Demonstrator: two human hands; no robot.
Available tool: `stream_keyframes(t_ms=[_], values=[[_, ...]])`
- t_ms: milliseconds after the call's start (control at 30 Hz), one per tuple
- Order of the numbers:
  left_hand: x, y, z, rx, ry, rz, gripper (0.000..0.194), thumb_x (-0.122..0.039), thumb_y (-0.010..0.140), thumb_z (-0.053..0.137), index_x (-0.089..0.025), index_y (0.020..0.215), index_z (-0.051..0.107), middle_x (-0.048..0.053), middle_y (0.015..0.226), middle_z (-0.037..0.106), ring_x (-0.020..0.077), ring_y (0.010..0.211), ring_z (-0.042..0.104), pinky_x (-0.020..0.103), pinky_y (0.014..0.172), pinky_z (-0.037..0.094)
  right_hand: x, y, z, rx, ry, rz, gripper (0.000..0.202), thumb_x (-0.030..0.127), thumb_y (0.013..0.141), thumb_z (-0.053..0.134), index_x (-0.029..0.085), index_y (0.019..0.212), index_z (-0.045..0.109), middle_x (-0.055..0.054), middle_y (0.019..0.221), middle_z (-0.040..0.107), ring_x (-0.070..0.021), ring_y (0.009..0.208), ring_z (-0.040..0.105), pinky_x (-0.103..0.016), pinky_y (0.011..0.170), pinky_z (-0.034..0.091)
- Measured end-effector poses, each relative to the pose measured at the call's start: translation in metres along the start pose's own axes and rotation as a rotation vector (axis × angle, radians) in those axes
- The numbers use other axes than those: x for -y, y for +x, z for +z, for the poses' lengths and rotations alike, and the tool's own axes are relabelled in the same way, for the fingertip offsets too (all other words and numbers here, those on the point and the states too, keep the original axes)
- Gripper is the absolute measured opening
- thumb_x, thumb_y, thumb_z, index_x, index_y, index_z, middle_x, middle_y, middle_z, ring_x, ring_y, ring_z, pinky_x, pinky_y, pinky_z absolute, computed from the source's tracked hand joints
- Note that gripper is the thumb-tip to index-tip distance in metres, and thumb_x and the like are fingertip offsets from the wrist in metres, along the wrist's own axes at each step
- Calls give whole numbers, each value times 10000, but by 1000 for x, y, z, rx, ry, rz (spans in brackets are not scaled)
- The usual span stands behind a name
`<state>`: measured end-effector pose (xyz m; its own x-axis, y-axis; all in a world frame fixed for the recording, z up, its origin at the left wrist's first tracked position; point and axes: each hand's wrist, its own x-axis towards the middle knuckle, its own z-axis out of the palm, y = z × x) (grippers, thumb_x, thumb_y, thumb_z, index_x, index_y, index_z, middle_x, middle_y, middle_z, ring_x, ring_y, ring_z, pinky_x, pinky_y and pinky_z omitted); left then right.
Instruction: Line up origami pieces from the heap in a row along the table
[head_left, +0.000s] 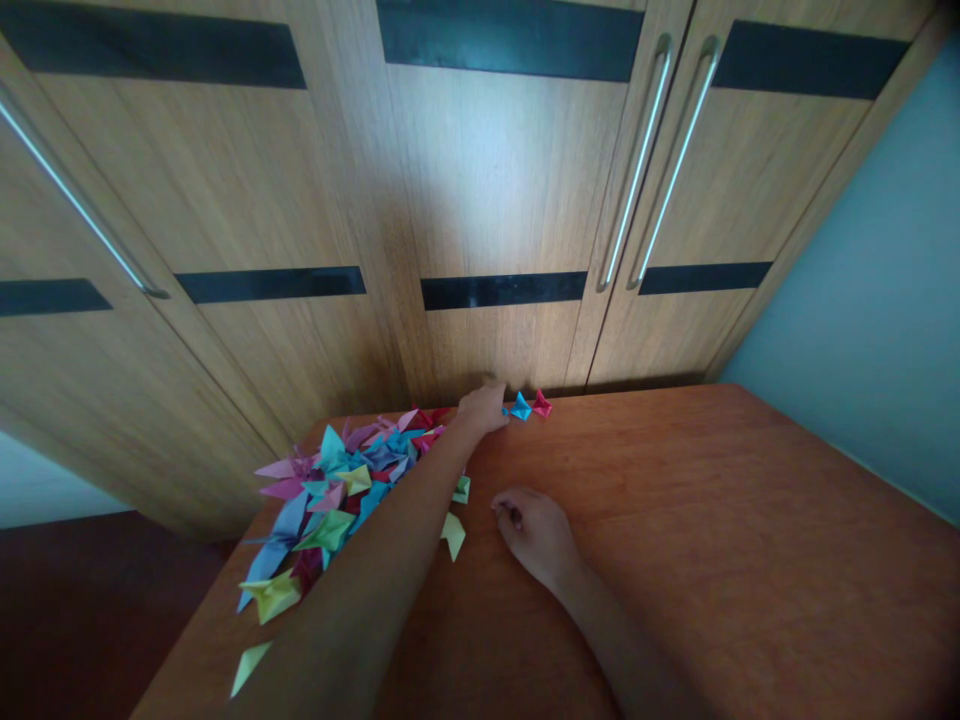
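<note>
At the far edge of the table, my left hand [484, 408] is closed, fingers pointing down, with a bit of blue paper showing at its fingertips. It looks like a small origami crane, mostly hidden by the hand. Just right of it stand a blue origami crane [521, 406] and a red origami crane [541, 403], side by side. My right hand [536, 535] rests on the table nearer to me, its fingers curled in with nothing visible in them. Left of my left forearm lies a pile of folded paper cranes [330, 525] in many colours, partly covered by that arm.
The reddish-brown wooden table [712, 530] stretches to the right. Behind it stands a wooden wardrobe [495, 180] with long metal handles and dark strips. A pale green folded paper piece [453, 536] lies between my arms. A blue wall [862, 300] is at the right.
</note>
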<state>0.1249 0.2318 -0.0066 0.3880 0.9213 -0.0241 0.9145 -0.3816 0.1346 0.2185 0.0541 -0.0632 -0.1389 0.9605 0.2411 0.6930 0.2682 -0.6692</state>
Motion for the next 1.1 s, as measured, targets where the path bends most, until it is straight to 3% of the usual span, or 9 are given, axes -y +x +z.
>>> stream_keyframes(t_ms=[400,633,767,900,1000,1100], values=[[2,2,0,-2,-6,50,654,-294,724,666,-224,1310,384,139,1299,504,280,1127,554,348,894,460,0,0,-1,4,-6,1,230,142,804,470,230,863,675,-7,803,663,-130,717,577,-214,674,405],[-11,-23,-21,-66,-13,104,545,-322,770,622,-207,1269,434,144,1321,465,292,1154,521,378,922,437,-2,0,0,20,-8,3,240,146,813,457,224,878,674,-6,814,657,-123,707,568,-210,673,401],[-19,-71,-40,-111,-27,215,524,-324,794,600,-240,1285,439,84,1333,472,250,1184,497,337,974,403,1,-3,1,32,-41,-3,224,161,834,448,219,867,662,-12,811,642,-128,722,561,-212,673,393],[-9,-141,-53,-157,-73,336,504,-307,782,623,-248,1263,485,63,1297,524,244,1174,504,342,975,405,14,-11,1,61,-70,-56,189,193,848,455,219,871,641,-24,833,621,-141,775,558,-223,700,392],[8,-196,-54,-152,-54,172,408,-292,805,589,-251,1209,543,61,1228,580,246,1122,544,346,927,429,26,-18,1,107,-65,-102,187,209,840,474,223,940,631,-31,884,608,-153,814,558,-237,721,406],[26,-246,-48,-137,-15,-148,281,-326,881,467,-269,1119,605,55,1049,659,228,923,633,330,789,471,36,-24,2,142,-27,-131,332,203,820,502,246,1140,578,-46,1017,605,-177,925,559,-269,808,425]])
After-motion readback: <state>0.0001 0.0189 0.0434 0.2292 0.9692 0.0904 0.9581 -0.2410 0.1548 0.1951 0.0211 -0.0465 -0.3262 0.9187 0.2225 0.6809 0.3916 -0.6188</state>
